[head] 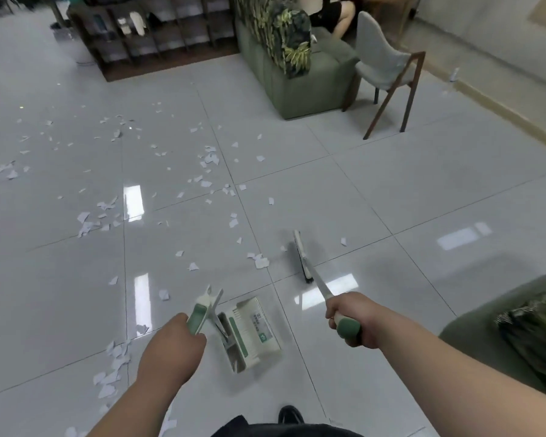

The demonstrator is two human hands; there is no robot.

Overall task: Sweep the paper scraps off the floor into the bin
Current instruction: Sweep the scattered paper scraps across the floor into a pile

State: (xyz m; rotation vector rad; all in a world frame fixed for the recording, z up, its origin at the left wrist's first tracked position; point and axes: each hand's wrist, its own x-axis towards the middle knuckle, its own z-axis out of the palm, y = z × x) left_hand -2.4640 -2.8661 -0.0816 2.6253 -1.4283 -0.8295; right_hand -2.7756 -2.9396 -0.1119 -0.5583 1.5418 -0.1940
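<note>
White paper scraps (pixel 207 160) lie scattered over the glossy grey tile floor, mostly left and centre, with a small cluster (pixel 259 261) just left of the broom head. My right hand (pixel 352 320) grips the green end of a broom handle; the broom head (pixel 301 255) rests on the floor ahead. My left hand (pixel 174 345) holds the green and white handle of a dustpan (pixel 249 334), which stands on the floor between my hands. Another heap of scraps (pixel 112 367) lies left of my left arm.
A green sofa (pixel 300 77) with a leaf-print cushion stands ahead, a grey chair (pixel 388 70) on wooden legs to its right. A dark shelf unit (pixel 152 33) is at the back. Another green seat (pixel 511 335) is close on my right. A person's legs show behind the sofa.
</note>
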